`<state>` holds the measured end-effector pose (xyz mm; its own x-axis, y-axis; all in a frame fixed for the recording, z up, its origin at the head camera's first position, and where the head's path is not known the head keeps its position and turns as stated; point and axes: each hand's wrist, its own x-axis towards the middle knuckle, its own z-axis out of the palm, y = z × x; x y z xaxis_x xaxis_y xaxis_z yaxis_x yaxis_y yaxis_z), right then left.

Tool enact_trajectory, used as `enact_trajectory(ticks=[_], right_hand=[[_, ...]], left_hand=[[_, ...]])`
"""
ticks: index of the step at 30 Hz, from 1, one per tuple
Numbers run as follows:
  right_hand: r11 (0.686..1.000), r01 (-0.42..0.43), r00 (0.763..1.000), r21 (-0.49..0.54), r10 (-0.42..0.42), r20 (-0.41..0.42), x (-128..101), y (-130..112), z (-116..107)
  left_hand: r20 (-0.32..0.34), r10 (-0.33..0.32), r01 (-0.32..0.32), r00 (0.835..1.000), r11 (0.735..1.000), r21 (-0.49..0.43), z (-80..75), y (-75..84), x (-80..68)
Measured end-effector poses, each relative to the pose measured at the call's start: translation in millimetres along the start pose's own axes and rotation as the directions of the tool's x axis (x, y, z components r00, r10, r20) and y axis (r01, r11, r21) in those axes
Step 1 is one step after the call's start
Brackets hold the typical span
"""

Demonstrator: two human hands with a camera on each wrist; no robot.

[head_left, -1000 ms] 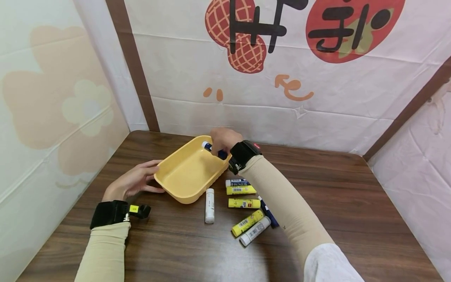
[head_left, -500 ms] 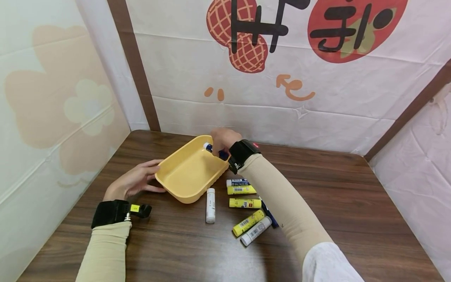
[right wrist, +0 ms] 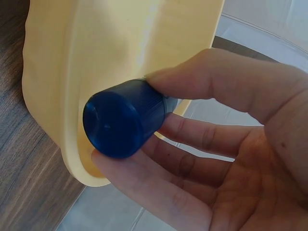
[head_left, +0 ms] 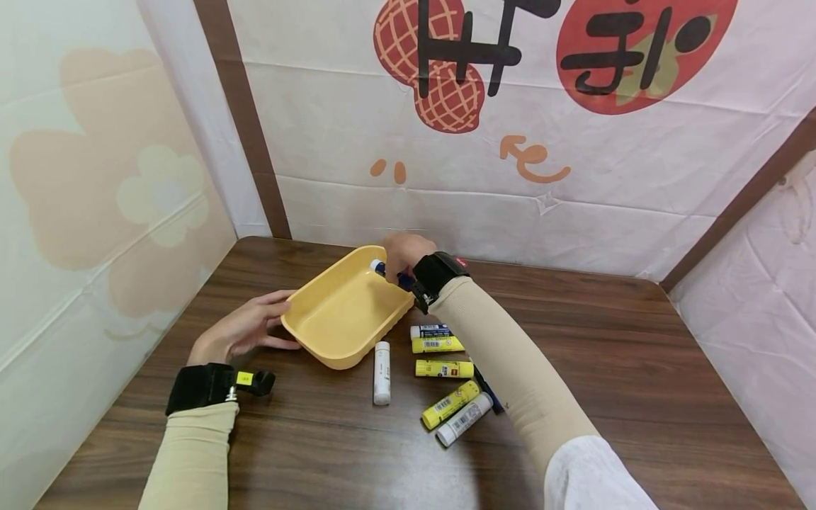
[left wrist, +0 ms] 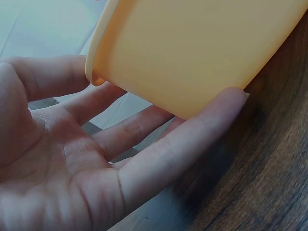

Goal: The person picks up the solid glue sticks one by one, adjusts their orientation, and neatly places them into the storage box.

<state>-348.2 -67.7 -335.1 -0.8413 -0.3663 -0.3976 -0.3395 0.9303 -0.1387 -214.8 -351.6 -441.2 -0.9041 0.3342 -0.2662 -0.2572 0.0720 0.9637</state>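
In my right hand (head_left: 408, 251) I hold a dark blue glue stick (right wrist: 120, 118) with a white end, thumb on one side and fingers on the other. It hangs over the far right end of a yellow plastic tray (head_left: 306, 308), tilted, its white end toward the tray's inside. My left hand (head_left: 248, 329) touches the tray's near left end with spread, mostly straight fingers. In the left wrist view, one digit (left wrist: 211, 110) lies along the outer wall and another meets the rim.
Right of the tray lie several glue sticks: a white one (head_left: 382, 373), yellow ones (head_left: 444, 369) (head_left: 450, 404), a grey-white one (head_left: 464, 419) and a blue-and-white one (head_left: 430, 331). Another dark blue stick (head_left: 489, 393) is partly hidden by the right forearm. A printed cloth (head_left: 319, 127) stands behind the wooden table (head_left: 637, 368).
Hardly anything differs. The right hand stays over the tray's far end with the blue glue stick, and the left hand keeps its place at the tray.
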Motion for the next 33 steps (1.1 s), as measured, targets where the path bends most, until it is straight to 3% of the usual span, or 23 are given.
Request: enact_trajectory(ticks=[20,33], right_hand=[[1.000,-0.010,0.997,-0.001,0.010,0.082,6.0,-3.9,-8.3],[0.999,0.007,0.998,-0.042,-0.005,0.066,15.1,-8.5,-8.4]], left_hand=[[0.008,-0.002,0.002,1.000,1.000,-0.015,0.9,1.0,-3.1],[0.009,-0.005,0.005,1.000,1.000,-0.011,0.7,2.2,-1.2]])
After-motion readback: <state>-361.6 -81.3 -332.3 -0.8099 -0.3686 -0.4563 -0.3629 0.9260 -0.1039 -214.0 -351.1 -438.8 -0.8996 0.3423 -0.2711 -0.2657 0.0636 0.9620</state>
